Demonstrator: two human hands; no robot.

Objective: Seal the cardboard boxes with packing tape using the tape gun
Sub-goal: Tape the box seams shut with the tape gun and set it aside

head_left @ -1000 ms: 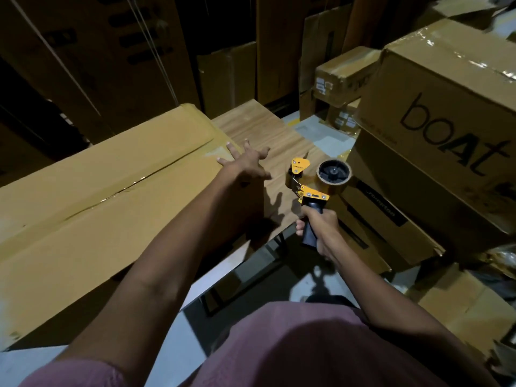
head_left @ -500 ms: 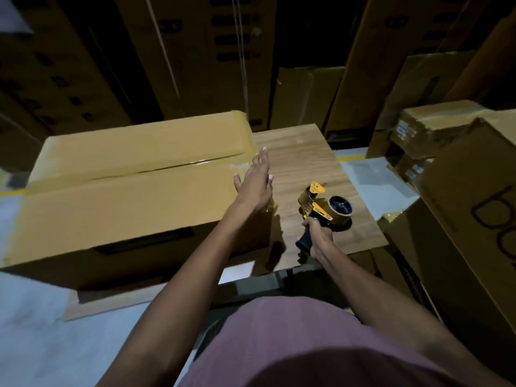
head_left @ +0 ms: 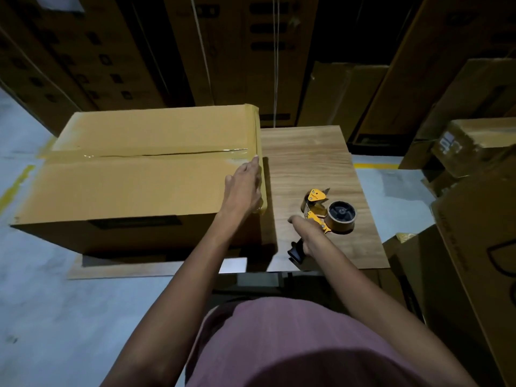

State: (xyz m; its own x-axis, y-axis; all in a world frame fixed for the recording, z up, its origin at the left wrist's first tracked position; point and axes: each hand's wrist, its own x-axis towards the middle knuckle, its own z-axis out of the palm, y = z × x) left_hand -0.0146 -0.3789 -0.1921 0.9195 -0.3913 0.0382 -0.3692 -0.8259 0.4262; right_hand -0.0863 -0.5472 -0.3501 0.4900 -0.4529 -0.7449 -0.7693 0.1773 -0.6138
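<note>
A large cardboard box (head_left: 125,185) lies across the left of a wooden table (head_left: 312,163). Glossy tape runs along its centre seam and down its right edge. My left hand (head_left: 244,188) lies flat with straight fingers on the box's right edge, pressing the tape there. My right hand (head_left: 305,236) grips the black handle of the yellow tape gun (head_left: 326,212), which rests on the table to the right of the box. The gun's tape roll points right and its blade end points away from me.
Stacked cardboard boxes (head_left: 474,169) crowd the right side, close to the table edge. Tall dark cartons (head_left: 195,51) stand behind the table. Grey floor with a yellow line (head_left: 16,182) lies to the left. A flat wooden board (head_left: 125,270) sticks out under the box.
The view has swung left and down. My left hand went from spread fingers over the box corner to flat along its right edge. The tape gun has come down onto the table.
</note>
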